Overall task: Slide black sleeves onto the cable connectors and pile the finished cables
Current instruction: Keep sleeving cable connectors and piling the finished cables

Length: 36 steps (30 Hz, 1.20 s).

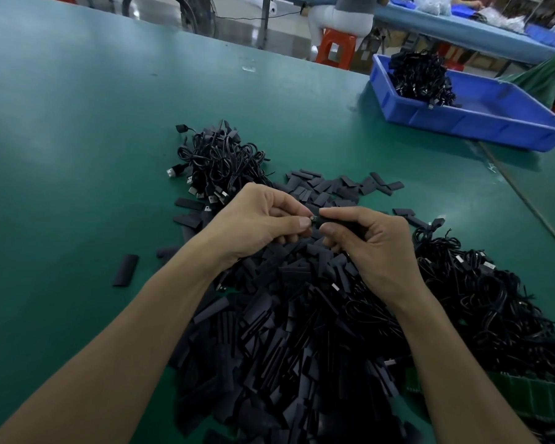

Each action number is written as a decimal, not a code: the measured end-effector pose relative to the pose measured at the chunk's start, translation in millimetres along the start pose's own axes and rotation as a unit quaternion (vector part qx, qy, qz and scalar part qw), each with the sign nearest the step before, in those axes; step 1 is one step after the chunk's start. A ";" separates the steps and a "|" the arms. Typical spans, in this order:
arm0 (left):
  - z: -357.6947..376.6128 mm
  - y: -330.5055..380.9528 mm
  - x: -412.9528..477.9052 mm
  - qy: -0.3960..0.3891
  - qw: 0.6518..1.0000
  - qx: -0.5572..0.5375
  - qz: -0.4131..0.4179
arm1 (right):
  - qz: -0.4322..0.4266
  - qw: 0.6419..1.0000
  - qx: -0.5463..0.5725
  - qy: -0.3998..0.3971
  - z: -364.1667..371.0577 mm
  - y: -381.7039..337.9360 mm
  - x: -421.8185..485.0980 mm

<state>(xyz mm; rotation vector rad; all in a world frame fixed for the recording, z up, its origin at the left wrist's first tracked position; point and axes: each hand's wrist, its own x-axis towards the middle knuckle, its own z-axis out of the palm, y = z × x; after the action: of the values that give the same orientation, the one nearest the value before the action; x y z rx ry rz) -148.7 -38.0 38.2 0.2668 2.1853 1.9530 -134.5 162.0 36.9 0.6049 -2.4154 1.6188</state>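
Observation:
My left hand [260,219] and my right hand [372,241] meet above a big heap of flat black sleeves [285,331]. Between the fingertips sits a small black connector [314,218]; my left thumb and fingers pinch its end, and my right hand pinches a black sleeve [337,222] right beside it. How far the sleeve covers the connector is hidden by my fingers. A pile of black cables with USB plugs [218,161] lies behind my left hand. Another tangle of black cables [481,293] lies to my right.
A blue bin [481,113] with more black cables stands at the far right of the green table [77,139]. One loose sleeve [125,270] lies alone at the left. A person sits on an orange stool [335,48] beyond the table.

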 end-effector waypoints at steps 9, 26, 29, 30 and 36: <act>1.8 -1.7 -0.2 0.001 0.996 0.079 0.035 | 0.014 1.000 -0.006 -0.001 2.5 -1.6 1.2; 11.6 -3.9 0.1 0.063 0.994 0.035 0.085 | 0.059 0.966 0.088 0.236 42.1 -4.8 -5.3; 13.5 -2.3 -1.4 0.071 0.993 0.031 0.094 | 0.061 0.967 0.108 0.224 46.4 -6.2 -5.9; 14.3 -1.5 -2.0 0.072 0.992 0.026 0.096 | 0.060 0.967 0.113 0.222 47.0 -6.7 -5.6; 18.3 2.5 -3.1 0.085 0.991 0.017 0.100 | 0.051 0.968 0.145 0.196 44.5 -7.9 1.4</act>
<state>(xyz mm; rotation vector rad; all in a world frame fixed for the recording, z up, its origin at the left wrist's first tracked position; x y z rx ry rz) -140.8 -21.0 38.8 0.3493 2.3836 2.1137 -128.8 118.3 26.5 0.1715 -1.9720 1.9374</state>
